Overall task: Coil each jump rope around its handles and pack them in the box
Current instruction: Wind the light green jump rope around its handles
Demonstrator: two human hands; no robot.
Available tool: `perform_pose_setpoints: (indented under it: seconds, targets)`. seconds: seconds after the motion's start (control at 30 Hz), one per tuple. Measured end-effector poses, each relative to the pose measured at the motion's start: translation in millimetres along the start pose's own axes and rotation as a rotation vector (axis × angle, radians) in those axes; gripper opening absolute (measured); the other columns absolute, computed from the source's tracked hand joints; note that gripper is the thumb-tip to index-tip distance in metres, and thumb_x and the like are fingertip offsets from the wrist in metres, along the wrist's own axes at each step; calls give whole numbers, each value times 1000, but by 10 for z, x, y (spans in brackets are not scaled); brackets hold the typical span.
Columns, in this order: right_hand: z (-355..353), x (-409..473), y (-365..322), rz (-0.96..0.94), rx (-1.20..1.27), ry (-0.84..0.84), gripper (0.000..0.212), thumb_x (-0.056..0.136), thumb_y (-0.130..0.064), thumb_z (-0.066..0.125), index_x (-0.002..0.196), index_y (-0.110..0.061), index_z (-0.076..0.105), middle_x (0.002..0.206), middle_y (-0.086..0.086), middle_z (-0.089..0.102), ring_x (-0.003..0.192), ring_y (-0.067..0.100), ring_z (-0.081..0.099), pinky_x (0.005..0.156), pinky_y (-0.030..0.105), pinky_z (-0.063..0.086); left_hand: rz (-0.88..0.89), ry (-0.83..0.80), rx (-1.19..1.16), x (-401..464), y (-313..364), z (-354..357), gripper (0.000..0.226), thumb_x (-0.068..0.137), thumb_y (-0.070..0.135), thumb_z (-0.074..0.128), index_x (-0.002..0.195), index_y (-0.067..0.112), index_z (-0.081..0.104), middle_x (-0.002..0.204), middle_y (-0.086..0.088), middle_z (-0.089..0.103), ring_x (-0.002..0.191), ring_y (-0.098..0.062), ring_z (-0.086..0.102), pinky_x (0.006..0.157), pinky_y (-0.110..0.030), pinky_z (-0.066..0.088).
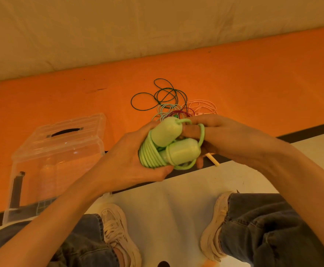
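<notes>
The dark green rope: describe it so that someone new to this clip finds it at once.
Look at the orange mat, at the tangle of loose ropes beyond the hands. The dark green rope forms the farthest, widest loops; its neighbours are pale mint, red and pink, none wound.

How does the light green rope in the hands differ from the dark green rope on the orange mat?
The light green rope is wound in tight turns around its two handles; the dark green rope lies in loose, open loops. The light green one is thick cord, held by the left hand and right hand; the dark green one is thin, untouched, tangled with other ropes on the orange mat. Neither is in the box yet.
</notes>
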State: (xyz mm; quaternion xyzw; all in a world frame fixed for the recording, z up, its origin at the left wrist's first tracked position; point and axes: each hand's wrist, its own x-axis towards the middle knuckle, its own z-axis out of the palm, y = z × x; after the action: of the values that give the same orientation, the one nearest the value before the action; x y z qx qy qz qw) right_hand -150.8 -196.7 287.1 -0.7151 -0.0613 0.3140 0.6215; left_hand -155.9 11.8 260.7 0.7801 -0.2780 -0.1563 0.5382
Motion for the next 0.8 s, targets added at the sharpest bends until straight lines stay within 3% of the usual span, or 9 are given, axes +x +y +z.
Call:
perform_pose_setpoints:
  seconds: [0.1, 0.23, 0.3, 0.4, 0.47, 0.57, 0.63, 0.73, 0.8]
  targets:
    - [-74, 41, 41, 31, 232, -101, 29, 85, -24, 64, 100, 1, 62, 77, 10, 55, 69, 25, 42, 55, 23, 42, 25, 17, 41, 12, 19, -15, 47, 70, 17, 76, 108, 31, 52, 91, 21, 59, 80, -2, 59, 69, -9, 42]
    - [-139, 53, 84, -19, 460, -259, 34, 73, -15, 77, 104, -4, 69, 106, 19, 43, 104, 33, 26, 84, 46, 24, 77, 63, 165, -1, 31, -55, 47, 68, 28, 76, 105, 37, 49, 91, 23, 58, 79, 0, 59, 64, -8, 42]
    - [-161, 64, 94, -35, 522, -282, 33, 73, -9, 72, 107, -7, 69, 104, 20, 44, 98, 33, 29, 85, 47, 18, 100, 73, 270, -14, 21, -98, 47, 68, 39, 74, 106, 42, 46, 94, 24, 57, 80, 1, 59, 62, -10, 43]
    - [-165, 59, 85, -7, 652, -303, 27, 75, -15, 59, 100, -8, 67, 110, 14, 50, 86, 20, 40, 76, 35, 28, 155, 65, 516, -20, -38, -155, 58, 70, 52, 65, 123, 41, 46, 95, 31, 54, 88, 12, 53, 67, -5, 42]
    - [-145, 71, 53, 9, 631, -151, 19, 75, -26, 60, 86, -12, 68, 97, 7, 56, 78, 14, 43, 70, 27, 35, 145, 20, 656, -24, -91, -153, 63, 72, 57, 59, 130, 36, 46, 93, 30, 53, 83, 9, 48, 63, -8, 43]
    - [-226, 97, 11, -36, 512, 283, 14, 76, -29, 65, 67, -18, 67, 73, -2, 49, 61, 8, 42, 59, 19, 40, 54, -57, 662, -30, -175, -91, 62, 72, 58, 59, 128, 39, 41, 97, 19, 61, 77, 2, 55, 59, -26, 51]
    - [-366, 76, -28, -96, 596, 458, 15, 79, -28, 61, 68, -19, 65, 75, -3, 53, 69, 8, 47, 69, 21, 40, -8, -35, 486, -36, -171, -46, 54, 72, 56, 63, 120, 40, 44, 88, 16, 61, 74, -3, 60, 58, -20, 48]
    - [-459, 35, -64, -173, 799, 518, 14, 80, -26, 61, 71, -15, 63, 78, -1, 62, 84, 12, 62, 84, 24, 49, -88, 13, 196, 16, -77, -20, 49, 75, 42, 77, 115, 34, 51, 93, 13, 62, 84, -4, 61, 70, -5, 42]
    - [-441, 36, -81, -197, 934, 545, 10, 81, -19, 61, 78, -10, 60, 81, 3, 68, 87, 14, 70, 88, 31, 55, -143, -23, -39, 47, -14, 5, 55, 75, 34, 78, 123, 32, 50, 103, 15, 63, 88, -1, 62, 74, -10, 47]
